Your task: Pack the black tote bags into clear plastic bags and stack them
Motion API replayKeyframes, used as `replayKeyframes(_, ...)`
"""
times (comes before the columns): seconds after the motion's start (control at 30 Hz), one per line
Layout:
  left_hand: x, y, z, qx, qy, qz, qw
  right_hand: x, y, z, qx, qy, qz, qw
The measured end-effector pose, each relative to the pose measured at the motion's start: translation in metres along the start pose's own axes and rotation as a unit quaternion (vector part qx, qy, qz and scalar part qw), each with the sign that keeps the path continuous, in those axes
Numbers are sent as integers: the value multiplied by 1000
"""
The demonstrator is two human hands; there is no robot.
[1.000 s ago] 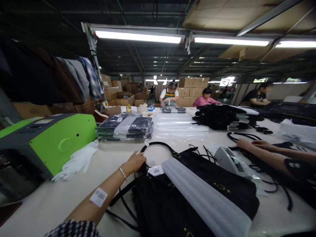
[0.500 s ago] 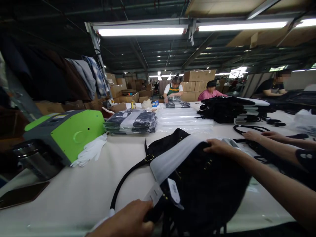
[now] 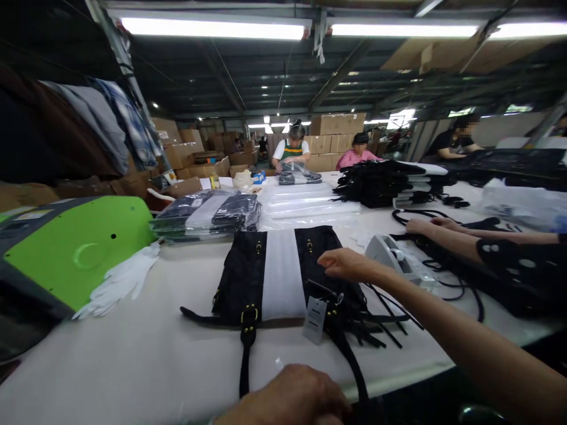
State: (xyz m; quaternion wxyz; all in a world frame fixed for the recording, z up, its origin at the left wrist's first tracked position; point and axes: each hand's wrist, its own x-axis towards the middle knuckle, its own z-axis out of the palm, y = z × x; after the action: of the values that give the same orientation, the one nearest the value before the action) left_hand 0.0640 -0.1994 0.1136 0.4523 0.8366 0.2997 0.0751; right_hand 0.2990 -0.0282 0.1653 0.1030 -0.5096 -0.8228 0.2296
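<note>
Right hand (image 3: 343, 264) at black bag (image 3: 243, 271) flat on tabletop (image 3: 177, 360), fingers curled, grip unclear; left hand (image 3: 292, 396) near strap (image 3: 353, 361), fingers' state can't tell. White strip (image 3: 283, 274) covers bag's middle; gloves (image 3: 119, 283) lie left.

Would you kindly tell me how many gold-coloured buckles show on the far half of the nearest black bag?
2: the left buckle and the right buckle, flanking the white strip on the black bag. The strip or the right hand may hide others.

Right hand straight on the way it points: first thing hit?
Probably the white strip across the black bag; depth is unclear, so the right hand may brush the bag's black fabric first.
</note>
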Motion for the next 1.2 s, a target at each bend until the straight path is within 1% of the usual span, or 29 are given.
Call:
replayKeyframes(0.07,-3,-5,-21,71,110,-12,991,-29,16,5,116,-47,-3,992)
replayKeyframes(0.1,-2,-8,-31,99,166,-23,981,-40,20,9,156,-54,2,986)
replayKeyframes(0.13,3,-11,-41,118,210,-36,970,-46,22,14,176,-48,16,983)
replayKeyframes(0.17,9,-14,-48,128,240,-52,961,-50,22,20,181,-37,39,982)
replayKeyframes(0.2,17,-18,-52,135,255,-70,955,-50,21,26,177,-25,68,982)
replayKeyframes(0.27,34,-25,-53,147,257,-109,949,-45,16,40,149,-11,109,983)
replayKeyframes(0.3,42,-28,-49,160,252,-121,947,-42,13,47,125,-9,111,986)
replayKeyframes(0.37,55,-32,-40,199,244,-123,941,-36,7,59,55,1,86,995)
replayKeyframes(0.43,62,-33,-30,239,245,-120,932,-35,1,68,-20,21,55,998)
replayKeyframes(0.5,64,-32,-24,260,241,-122,927,-38,-7,73,-75,42,25,996)
replayKeyframes(0.57,61,-32,-20,264,230,-117,929,-42,-16,75,-111,38,-17,993)
replayKeyframes(0.63,57,-33,-15,268,208,-99,935,-43,-26,76,-148,12,-50,988)
replayKeyframes(0.67,55,-35,-11,274,197,-92,937,-43,-31,76,-167,-4,-55,984)
replayKeyframes(0.77,52,-38,0,297,180,-91,933,-36,-38,73,-196,-43,-44,979)
replayKeyframes(0.83,53,-37,5,305,182,-98,930,-29,-36,67,-174,-56,-38,982)
replayKeyframes(0.9,54,-33,7,302,192,-105,928,-22,-27,58,-98,-52,-15,994)
replayKeyframes(0.97,56,-28,6,292,212,-106,927,-17,-14,50,-12,-27,30,999)
replayKeyframes(1.07,59,-24,4,262,244,-87,930,-17,10,45,53,17,98,994)
replayKeyframes(1.13,61,-26,5,232,251,-65,937,-24,25,48,78,32,136,987)
replayKeyframes(1.2,64,-32,8,224,256,-37,939,-36,37,55,147,47,176,972)
